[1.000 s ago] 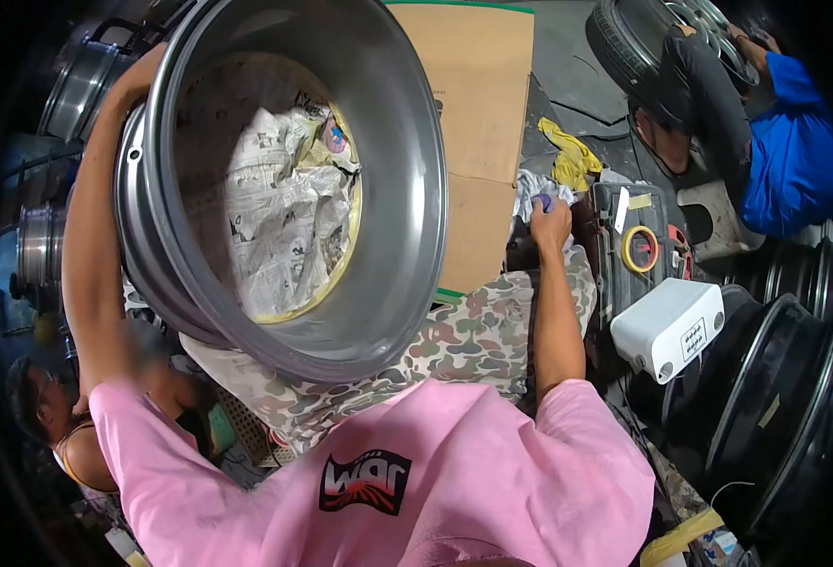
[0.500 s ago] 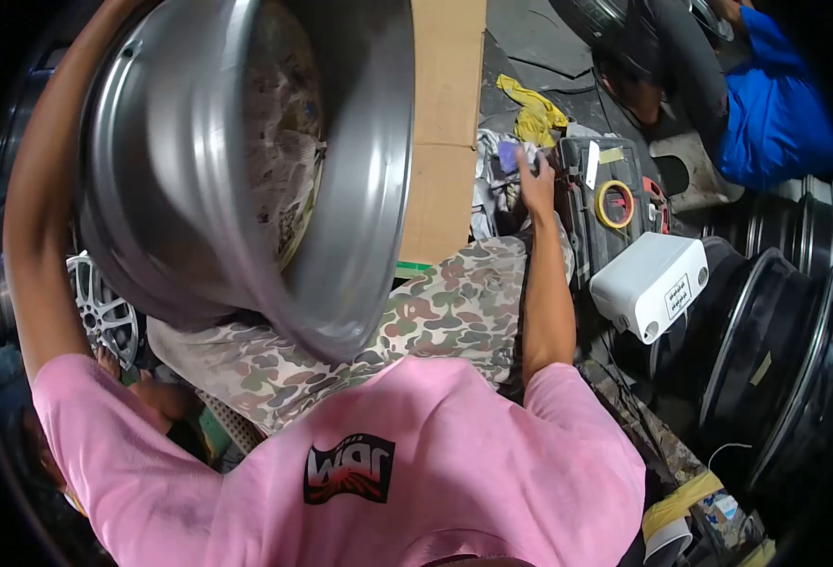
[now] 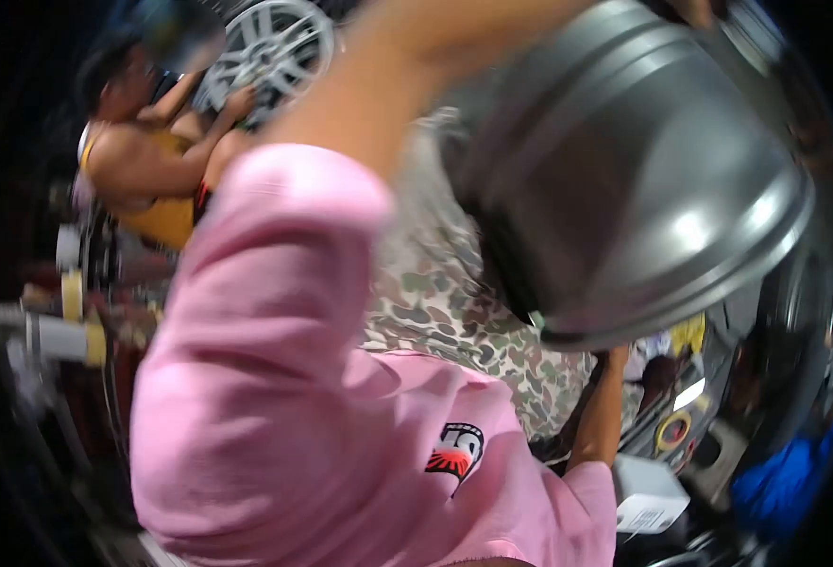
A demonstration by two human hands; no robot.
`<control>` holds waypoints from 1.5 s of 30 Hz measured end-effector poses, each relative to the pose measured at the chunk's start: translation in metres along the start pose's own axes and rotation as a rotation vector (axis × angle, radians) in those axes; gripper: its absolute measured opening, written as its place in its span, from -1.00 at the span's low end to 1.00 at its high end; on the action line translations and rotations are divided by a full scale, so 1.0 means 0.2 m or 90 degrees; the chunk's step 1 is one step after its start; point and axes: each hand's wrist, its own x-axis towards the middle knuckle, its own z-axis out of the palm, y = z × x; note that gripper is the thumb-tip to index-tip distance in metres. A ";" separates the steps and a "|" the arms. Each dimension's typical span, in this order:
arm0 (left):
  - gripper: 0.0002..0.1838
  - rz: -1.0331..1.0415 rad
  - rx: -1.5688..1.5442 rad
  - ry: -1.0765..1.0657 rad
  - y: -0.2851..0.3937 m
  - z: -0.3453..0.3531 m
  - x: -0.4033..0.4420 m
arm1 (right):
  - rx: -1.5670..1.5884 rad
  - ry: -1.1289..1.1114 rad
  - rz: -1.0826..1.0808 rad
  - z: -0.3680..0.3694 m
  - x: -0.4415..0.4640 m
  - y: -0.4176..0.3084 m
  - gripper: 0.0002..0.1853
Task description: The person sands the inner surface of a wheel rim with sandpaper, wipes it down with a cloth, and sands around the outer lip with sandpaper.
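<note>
A large grey metal wheel rim (image 3: 624, 180) stands tilted over my camouflage-covered lap (image 3: 478, 321), its smooth outer barrel toward me. My left arm reaches across the top of the view to the rim's far upper edge. There my left hand (image 3: 695, 11) shows only in part, blurred, holding the rim. Low on the right, my right hand (image 3: 615, 357) is mostly hidden behind the rim's lower edge, so its fingers do not show. Beyond it lie a yellow cloth (image 3: 688, 333) and a dark tool case with a roll of yellow tape (image 3: 672, 431).
A white box (image 3: 651, 493) sits by my right elbow. At the upper left a seated person in a yellow top (image 3: 157, 180) handles a silver spoked wheel (image 3: 270, 57). Blue clothing (image 3: 785, 487) shows at the lower right. Blurred equipment (image 3: 62, 335) stands at the left.
My view has swung to the left, so the rim now appears farther right. The seated person has come into fuller view. My right hand has become mostly covered by the rim.
</note>
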 end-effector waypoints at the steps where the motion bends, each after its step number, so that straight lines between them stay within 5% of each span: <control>1: -0.65 -0.024 -0.019 0.014 0.01 0.02 -0.04 | -0.002 0.012 -0.003 -0.02 0.00 0.02 -0.64; 20: -0.59 -0.416 -0.311 -0.052 0.52 0.03 0.23 | 0.161 0.157 -0.071 -0.57 -0.39 0.21 -0.58; 27: -0.53 -0.350 -0.407 0.141 0.56 0.02 -0.16 | 0.193 0.169 -0.081 -0.69 -0.47 0.23 -0.55; 41: -0.44 -0.343 -0.356 0.284 0.57 0.13 -0.08 | 0.324 0.200 -0.074 -0.70 -0.49 0.21 -0.50; 45: -0.60 -0.230 -0.262 0.389 0.52 0.25 -0.07 | 0.387 0.208 -0.051 -0.65 -0.45 0.25 -0.49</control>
